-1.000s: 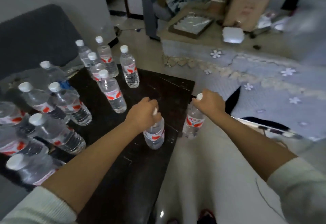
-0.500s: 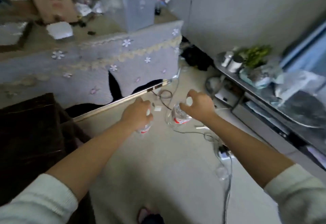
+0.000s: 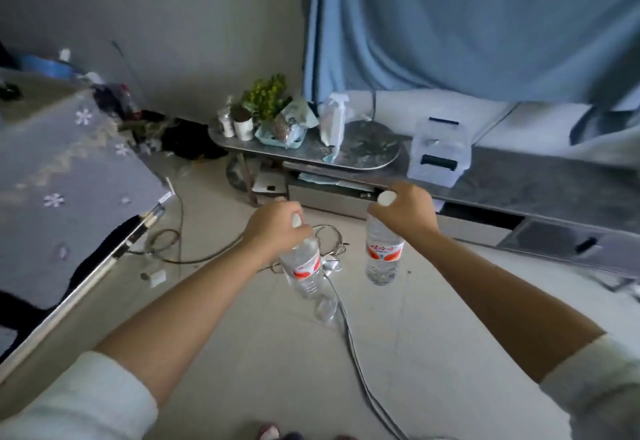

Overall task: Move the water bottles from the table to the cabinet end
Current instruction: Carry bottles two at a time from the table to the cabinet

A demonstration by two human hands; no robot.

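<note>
My left hand grips the white-capped neck of a clear water bottle with a red and white label; the bottle hangs tilted over the floor. My right hand holds a second such bottle by its neck, hanging nearly upright. Both bottles are in the air in front of a long low grey cabinet that runs along the wall at the right. The table with the other bottles is out of view.
A clear plastic box stands on the cabinet top. At its left end sit a plant, cups and bags on a rounded tray. Cables trail over the floor below my hands. A cloth-covered surface stands at left.
The view has swung right from the dark table to the cabinet. Both hands have carried their bottles along, and the cabinet is closer now.
</note>
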